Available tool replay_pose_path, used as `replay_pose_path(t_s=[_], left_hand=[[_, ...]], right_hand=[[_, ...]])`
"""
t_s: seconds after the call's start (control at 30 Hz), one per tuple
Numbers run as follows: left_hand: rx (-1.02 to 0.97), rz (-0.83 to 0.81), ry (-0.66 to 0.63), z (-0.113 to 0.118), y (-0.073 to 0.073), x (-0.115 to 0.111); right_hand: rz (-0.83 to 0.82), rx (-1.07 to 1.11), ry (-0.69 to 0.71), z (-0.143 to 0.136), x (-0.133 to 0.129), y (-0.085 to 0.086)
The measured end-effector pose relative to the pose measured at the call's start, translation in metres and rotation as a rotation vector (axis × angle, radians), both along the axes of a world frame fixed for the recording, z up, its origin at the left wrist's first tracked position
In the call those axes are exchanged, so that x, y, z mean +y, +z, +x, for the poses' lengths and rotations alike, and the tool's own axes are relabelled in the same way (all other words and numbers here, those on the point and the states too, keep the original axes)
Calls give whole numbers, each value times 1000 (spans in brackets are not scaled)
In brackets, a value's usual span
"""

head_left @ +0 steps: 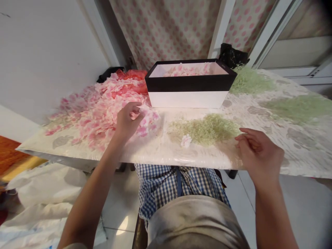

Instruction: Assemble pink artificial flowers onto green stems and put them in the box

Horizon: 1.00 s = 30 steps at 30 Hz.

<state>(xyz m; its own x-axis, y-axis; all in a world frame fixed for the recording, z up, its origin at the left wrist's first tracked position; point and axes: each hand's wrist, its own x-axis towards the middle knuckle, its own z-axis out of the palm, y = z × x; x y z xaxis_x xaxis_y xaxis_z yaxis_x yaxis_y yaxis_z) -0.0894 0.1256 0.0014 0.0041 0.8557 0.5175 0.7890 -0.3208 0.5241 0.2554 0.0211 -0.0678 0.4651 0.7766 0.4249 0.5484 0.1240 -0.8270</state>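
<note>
My left hand (pixel 129 119) hovers at the right edge of a heap of pink and white artificial flowers (pixel 103 107). Its thumb and forefinger are curved with a gap between the tips, close to some pale blossoms (pixel 147 121). On the right, my right hand (pixel 259 148) is closed, fingers curled in, beside a small pile of thin green sprigs (pixel 210 128). Whatever its fingertips pinch is too small to make out. A single pale pink flower (pixel 186 140) lies at the lower left of the green pile.
Behind the hands stands a white box with a black rim (pixel 190 84), holding pink flowers. More green sprigs (pixel 298 109) lie on the right of the covered table (pixel 160 152). Red plastic (pixel 129 81) sits in the flower heap, and a black bag (pixel 232 55) is behind the box.
</note>
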Motion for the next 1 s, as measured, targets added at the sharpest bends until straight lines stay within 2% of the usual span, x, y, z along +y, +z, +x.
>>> replay_pose_path(t_s=[0.1, 0.27, 0.4, 0.5, 0.57, 0.67, 0.73, 0.8, 0.9, 1.0], left_hand=[[-158, -91, -70, -7, 12, -5], [-198, -216, -90, -16, 32, -19], [-112, -401, -106, -17, 51, -26], [-1, -535, -149, -19, 59, -18], [44, -588, -191, -20, 57, -10], [71, -596, -224, -23, 42, -4], [42, -487, -210, -24, 29, -9], [42, -281, -147, -24, 18, -19], [227, -1, -48, -22, 3, -33], [464, 27, -99, -21, -7, -39]], right_hand=[[19, 107, -22, -2, 1, 2], [43, 153, -27, -5, 1, 6], [29, 132, -44, -5, 0, 8], [6, 144, -56, -4, 1, 6], [45, 158, -72, -4, 1, 4], [102, 154, -76, -5, 1, 0], [107, 150, -73, -5, 1, 0], [103, 166, -58, -5, 0, 0], [105, 204, -25, -6, -1, 1], [106, 208, -32, -7, -1, 2]])
